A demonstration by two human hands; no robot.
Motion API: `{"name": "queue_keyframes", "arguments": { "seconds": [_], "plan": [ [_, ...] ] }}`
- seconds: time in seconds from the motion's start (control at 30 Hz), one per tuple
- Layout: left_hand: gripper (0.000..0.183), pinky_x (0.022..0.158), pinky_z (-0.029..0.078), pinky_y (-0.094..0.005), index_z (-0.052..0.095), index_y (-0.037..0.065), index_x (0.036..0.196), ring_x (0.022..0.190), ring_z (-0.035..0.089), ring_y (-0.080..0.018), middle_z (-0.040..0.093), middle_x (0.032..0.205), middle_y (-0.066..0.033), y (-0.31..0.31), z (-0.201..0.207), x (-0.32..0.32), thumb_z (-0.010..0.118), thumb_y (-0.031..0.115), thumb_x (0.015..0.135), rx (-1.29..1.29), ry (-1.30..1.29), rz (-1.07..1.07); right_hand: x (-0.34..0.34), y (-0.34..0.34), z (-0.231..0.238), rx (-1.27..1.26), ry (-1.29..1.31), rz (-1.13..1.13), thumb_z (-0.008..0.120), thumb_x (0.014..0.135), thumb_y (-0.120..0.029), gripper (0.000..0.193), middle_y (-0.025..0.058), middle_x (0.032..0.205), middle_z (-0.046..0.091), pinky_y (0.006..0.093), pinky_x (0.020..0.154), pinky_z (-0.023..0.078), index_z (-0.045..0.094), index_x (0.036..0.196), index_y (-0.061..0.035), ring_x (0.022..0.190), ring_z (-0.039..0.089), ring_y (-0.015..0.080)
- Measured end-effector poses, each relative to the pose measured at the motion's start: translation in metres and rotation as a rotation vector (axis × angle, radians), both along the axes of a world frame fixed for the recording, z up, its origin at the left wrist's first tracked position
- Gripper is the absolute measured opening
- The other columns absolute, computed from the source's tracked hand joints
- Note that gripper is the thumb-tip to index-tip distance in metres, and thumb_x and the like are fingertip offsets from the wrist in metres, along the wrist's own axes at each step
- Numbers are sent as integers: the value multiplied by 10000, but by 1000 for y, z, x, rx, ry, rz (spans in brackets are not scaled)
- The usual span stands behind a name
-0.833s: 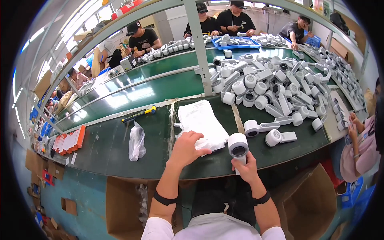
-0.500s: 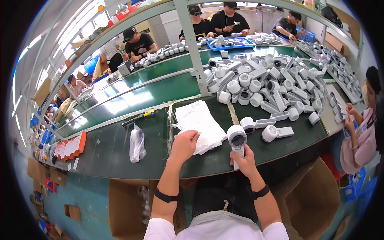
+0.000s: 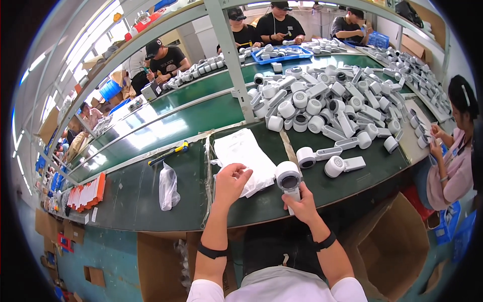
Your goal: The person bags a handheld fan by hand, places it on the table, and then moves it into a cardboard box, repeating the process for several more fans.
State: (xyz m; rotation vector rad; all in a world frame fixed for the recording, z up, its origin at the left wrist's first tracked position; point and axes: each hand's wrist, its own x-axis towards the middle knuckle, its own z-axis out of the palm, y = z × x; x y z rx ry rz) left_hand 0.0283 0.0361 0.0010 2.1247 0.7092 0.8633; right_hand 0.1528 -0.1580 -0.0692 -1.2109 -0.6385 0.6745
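Handheld device (image 3: pixel 288 176) is over the near side of the worktop (image 3: pixel 136 204); the right hand (image 3: pixel 302 204) has its grip clamped low on it, likely keeping the round face clear. Left hand (image 3: pixel 232 184), by the white plastic stack (image 3: pixel 244 151): pinching, cannot tell.

Dark green bench (image 3: pixel 131 201) beneath white stack (image 3: pixel 244 151), yellow-black tool (image 3: pixel 170 153), grey-white device heap (image 3: pixel 327 108).

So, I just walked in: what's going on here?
The right hand holds a white handheld device by its handle. The left hand is at the near side of a flat white stack; contact is hard to tell. A heap of similar devices lies farther right on the green table.
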Motion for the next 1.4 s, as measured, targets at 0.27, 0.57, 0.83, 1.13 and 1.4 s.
{"name": "queue_keyframes", "arguments": {
  "seconds": [0.27,0.57,0.83,1.13,1.4],
  "plan": [
    [183,618,483,-259,691,-11,942,648,602,-116,669,733,-58,3,-12,7,693,159,873,39,-65,-18,-13,7,12,41,12,-68,729,816,-73,304,41,847,621,255,552,479,556,1060,-21,627,585,101],
    [198,624,480,-255,693,-19,933,657,607,-106,685,750,-54,-4,0,15,662,174,902,-124,-34,22,-21,56,47,-23,-90,-247,806,721,-203,517,96,950,684,303,766,515,539,1115,1,844,639,143],
    [195,627,504,-267,667,-44,950,673,653,-141,703,793,-87,3,-14,18,613,142,927,-286,-123,-80,-26,93,55,12,-231,-293,780,699,-233,493,135,915,675,342,769,518,550,1076,-12,851,671,220],
    [161,588,476,-248,642,-20,957,653,604,-101,657,771,-42,6,-6,15,611,138,947,-269,-244,78,-17,79,50,-435,-395,-333,765,701,-215,485,145,923,693,359,739,531,556,1086,-7,835,686,235],
    [160,598,462,-251,680,-6,926,656,563,-94,662,759,-43,-16,4,15,667,152,908,181,-151,98,-7,14,83,-209,-149,-52,747,805,-273,484,64,803,660,286,581,505,545,1170,-29,629,596,113]
  ]
}}
